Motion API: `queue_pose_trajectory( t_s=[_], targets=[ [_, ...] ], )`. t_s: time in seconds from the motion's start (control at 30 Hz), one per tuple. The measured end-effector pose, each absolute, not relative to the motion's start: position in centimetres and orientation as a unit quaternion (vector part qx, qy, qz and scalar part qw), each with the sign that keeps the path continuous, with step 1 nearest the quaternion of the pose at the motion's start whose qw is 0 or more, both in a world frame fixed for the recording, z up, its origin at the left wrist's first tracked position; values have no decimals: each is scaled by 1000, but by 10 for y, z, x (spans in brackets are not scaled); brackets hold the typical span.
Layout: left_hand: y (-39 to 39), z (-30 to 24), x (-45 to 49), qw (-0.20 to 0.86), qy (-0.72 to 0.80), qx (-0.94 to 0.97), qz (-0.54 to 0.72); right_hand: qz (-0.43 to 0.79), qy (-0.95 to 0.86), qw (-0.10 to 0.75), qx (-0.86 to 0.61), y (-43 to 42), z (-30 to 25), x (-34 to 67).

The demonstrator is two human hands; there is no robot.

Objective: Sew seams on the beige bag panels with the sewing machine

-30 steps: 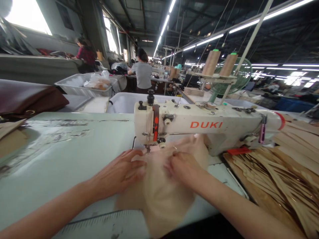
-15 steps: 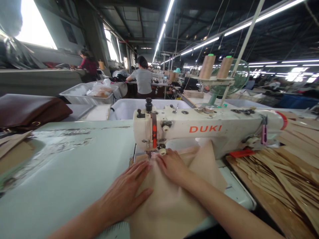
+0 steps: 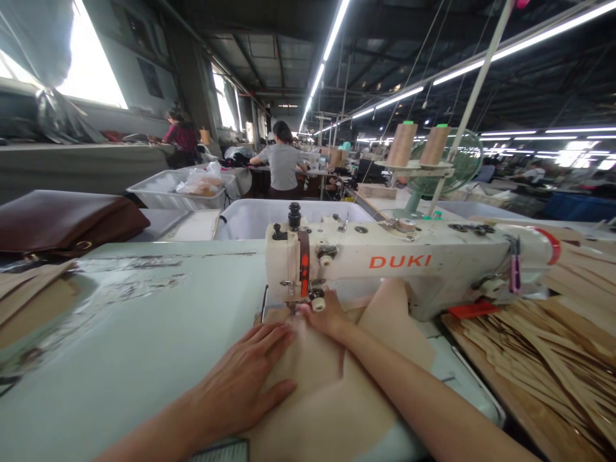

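A beige leather-like sheet (image 3: 308, 410) lies under the needle of a white sewing machine (image 3: 346, 247) marked DUKI. My left hand (image 3: 245, 369) rests flat on the sheet's left side, fingers stretched toward the needle, thumb apart. Close to the right of the presser foot (image 3: 292, 309), my right hand (image 3: 330, 317) is closed on the sheet, thumb pointing at the foot. Its other fingers are partly hidden behind the machine's knob (image 3: 318, 303). A crease runs through the sheet beside my right wrist, and its far part rises under the machine arm.
Beige strips (image 3: 543, 359) lie piled on a wooden board at right. At left are a brown leather bag (image 3: 67, 221) and beige pieces (image 3: 33, 301). Behind the machine stand a white bin (image 3: 289, 208), thread cones (image 3: 402, 144) and a fan (image 3: 457, 160). A person (image 3: 283, 160) sits farther back.
The view has shifted slightly, so the scene sits lower. My right hand has turned and slid farther behind the knob, and the sheet has creased beside it. My left hand stays flat.
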State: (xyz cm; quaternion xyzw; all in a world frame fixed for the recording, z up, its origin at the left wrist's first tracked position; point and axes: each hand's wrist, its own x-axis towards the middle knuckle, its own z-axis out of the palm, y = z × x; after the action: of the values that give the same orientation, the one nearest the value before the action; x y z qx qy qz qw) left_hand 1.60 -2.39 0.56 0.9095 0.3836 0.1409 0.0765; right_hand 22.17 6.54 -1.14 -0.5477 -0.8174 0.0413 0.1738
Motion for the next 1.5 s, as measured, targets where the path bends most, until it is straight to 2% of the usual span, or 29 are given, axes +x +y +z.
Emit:
queue_pose_trajectory(
  t_s=[0.23,0.43,0.67,0.87,1.5],
  targets=[
    [-21,9,17,77,375,913,141,32,-808,146,-570,63,-11,215],
    [-15,-1,8,94,360,919,127,17,-818,160,-552,36,4,232],
    [-16,-3,6,93,374,911,147,-2,-896,209,-390,-4,-11,248],
    [-10,-7,4,76,385,911,130,-3,-886,223,-406,-1,-33,246],
    [-1,-2,5,66,373,913,148,-2,-893,175,-414,4,-27,246]
  ],
)
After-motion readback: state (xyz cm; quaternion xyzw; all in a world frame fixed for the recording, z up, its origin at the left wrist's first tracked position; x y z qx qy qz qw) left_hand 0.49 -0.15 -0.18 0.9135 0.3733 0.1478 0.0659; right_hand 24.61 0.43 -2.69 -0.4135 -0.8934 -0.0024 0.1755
